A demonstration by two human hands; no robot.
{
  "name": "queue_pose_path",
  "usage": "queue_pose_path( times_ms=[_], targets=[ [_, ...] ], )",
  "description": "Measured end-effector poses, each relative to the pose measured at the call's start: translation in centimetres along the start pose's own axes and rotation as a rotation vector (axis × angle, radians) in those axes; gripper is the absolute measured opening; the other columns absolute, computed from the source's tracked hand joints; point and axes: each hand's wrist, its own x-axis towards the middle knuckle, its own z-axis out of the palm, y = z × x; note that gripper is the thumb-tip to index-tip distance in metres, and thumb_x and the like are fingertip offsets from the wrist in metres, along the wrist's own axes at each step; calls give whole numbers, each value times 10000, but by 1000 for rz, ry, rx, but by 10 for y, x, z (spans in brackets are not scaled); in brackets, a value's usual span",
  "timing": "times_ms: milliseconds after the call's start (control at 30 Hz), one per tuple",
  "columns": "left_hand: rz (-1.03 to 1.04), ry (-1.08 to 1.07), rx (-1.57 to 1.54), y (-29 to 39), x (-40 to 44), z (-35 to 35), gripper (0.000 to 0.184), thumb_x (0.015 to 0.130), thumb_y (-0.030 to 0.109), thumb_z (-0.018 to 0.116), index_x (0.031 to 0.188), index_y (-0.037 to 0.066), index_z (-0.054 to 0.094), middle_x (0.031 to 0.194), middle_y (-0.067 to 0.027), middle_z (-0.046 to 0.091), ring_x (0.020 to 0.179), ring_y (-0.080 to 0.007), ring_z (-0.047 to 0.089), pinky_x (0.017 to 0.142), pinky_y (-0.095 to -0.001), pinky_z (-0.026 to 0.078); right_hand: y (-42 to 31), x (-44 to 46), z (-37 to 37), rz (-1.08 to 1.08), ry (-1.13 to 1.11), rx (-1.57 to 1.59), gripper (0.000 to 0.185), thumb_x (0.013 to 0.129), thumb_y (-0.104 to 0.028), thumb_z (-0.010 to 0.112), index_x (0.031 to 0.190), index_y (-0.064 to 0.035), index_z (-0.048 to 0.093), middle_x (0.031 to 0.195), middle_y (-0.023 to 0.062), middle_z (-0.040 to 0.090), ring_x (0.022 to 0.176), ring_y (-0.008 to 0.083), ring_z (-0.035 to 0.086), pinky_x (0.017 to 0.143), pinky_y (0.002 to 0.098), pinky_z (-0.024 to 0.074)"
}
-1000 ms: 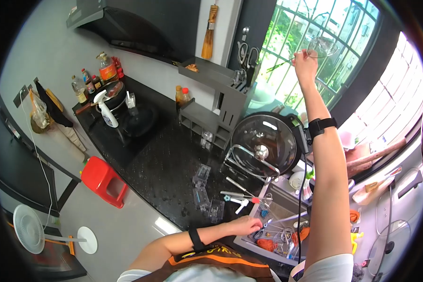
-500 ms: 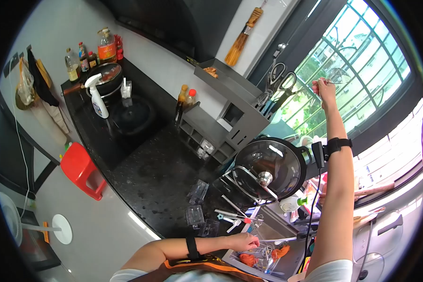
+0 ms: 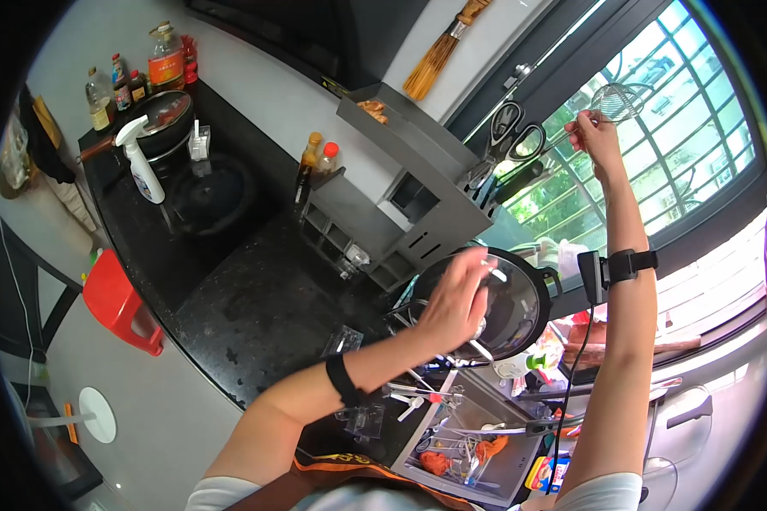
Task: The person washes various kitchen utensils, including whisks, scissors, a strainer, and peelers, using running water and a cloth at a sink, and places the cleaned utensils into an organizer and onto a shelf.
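Observation:
My right hand (image 3: 596,140) is raised in front of the window, its fingers closed round the thin handle of a wire whisk (image 3: 619,103). The rounded wire head points up and to the right, and the handle's end points toward the utensil rack. My left hand (image 3: 458,302) is over the black pan with the glass lid (image 3: 520,311), fingers loosely stretched out, with nothing seen in it. It covers part of the lid and its knob. Black-handled scissors (image 3: 513,134) stand in the grey rack (image 3: 439,230), left of my right hand.
A drawer tray (image 3: 507,485) with utensils and orange bundles lies low, near my body. Clear plastic boxes (image 3: 365,422) sit on the black counter (image 3: 239,298). A spray bottle (image 3: 143,166) and a lidded frying pan (image 3: 166,128) stand at the far left. A red stool (image 3: 119,298) is beside the counter.
My left hand has risen from beside the drawer tray to in front of the pan lid, its fingers opening out. My right hand still holds the whisk high, slightly shifted. The view has turned a little.

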Motion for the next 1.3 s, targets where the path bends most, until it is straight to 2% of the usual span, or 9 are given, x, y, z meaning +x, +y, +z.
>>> queue_pose_path(
  times_ms=[200, 300, 400, 500, 600, 700, 800, 1200, 1300],
  targets=[
    [11, 3, 58, -24, 55, 14, 448, 784, 4, 523, 1210, -68, 404, 1274, -229, 371, 1150, -378, 408, 965, -394, 353, -1, 4, 4, 9, 27, 6, 124, 838, -94, 479, 848, 25, 509, 701, 108, 593, 514, 103, 533, 438, 229, 427],
    [24, 16, 76, -32, 64, 14, 415, 776, -7, 519, 1181, -50, 439, 1214, -215, 411, 1098, -366, 449, 929, -383, 382, 2, 5, 8, -6, 72, -2, 130, 831, -96, 489, 825, 30, 524, 696, 110, 596, 518, 109, 548, 444, 226, 442],
    [72, 189, 11, -40, 73, 1, 401, 745, -54, 510, 1142, -13, 474, 1104, -164, 425, 886, -256, 510, 761, -329, 442, 0, 6, 8, 9, 20, -64, 183, 873, -145, 499, 933, 26, 474, 734, 111, 581, 528, 106, 529, 461, 227, 441],
    [-4, 232, 46, -47, 89, -6, 442, 721, -57, 516, 1153, -75, 424, 1145, -214, 383, 947, -331, 494, 826, -388, 425, -10, 1, 10, 29, 20, -92, 161, 846, -112, 496, 916, 33, 485, 734, 116, 582, 509, 111, 533, 429, 233, 432],
    [42, 183, 187, -56, 100, -12, 474, 739, -48, 515, 1205, -25, 428, 1183, -166, 392, 942, -259, 511, 813, -346, 439, -20, -9, 21, -2, 65, -161, 173, 799, -71, 514, 866, 89, 521, 682, 121, 586, 499, 121, 555, 408, 237, 444],
    [80, 164, 245, -58, 110, -16, 512, 745, -19, 512, 1244, -31, 399, 1256, -185, 381, 1060, -330, 484, 914, -381, 395, -22, -11, 28, -20, 85, -48, 323, 793, -45, 527, 1036, 137, 418, 688, 131, 573, 508, 142, 563, 441, 244, 482],
    [123, 150, 251, -58, 122, -16, 532, 747, -5, 502, 1264, -35, 380, 1309, -197, 363, 1133, -361, 445, 954, -381, 366, -21, -10, 31, 22, 99, 95, 333, 798, -48, 530, 1044, 140, 407, 697, 135, 574, 519, 143, 567, 457, 245, 493],
    [5, -73, 174, -60, 156, -10, 480, 751, 2, 454, 1230, -14, 440, 1294, -160, 441, 1122, -333, 474, 934, -346, 386, -18, -21, 38, -181, -84, 89, 226, 823, -77, 525, 990, 59, 455, 668, 89, 574, 514, 103, 524, 444, 222, 418],
    [-7, -74, 192, -65, 155, -8, 472, 761, 19, 468, 1232, -9, 443, 1299, -153, 439, 1103, -324, 494, 909, -342, 404, -1, -18, 38, -21, -142, 61, 224, 818, -80, 526, 995, 45, 470, 685, 83, 591, 586, 113, 543, 526, 235, 444]
  ],
)
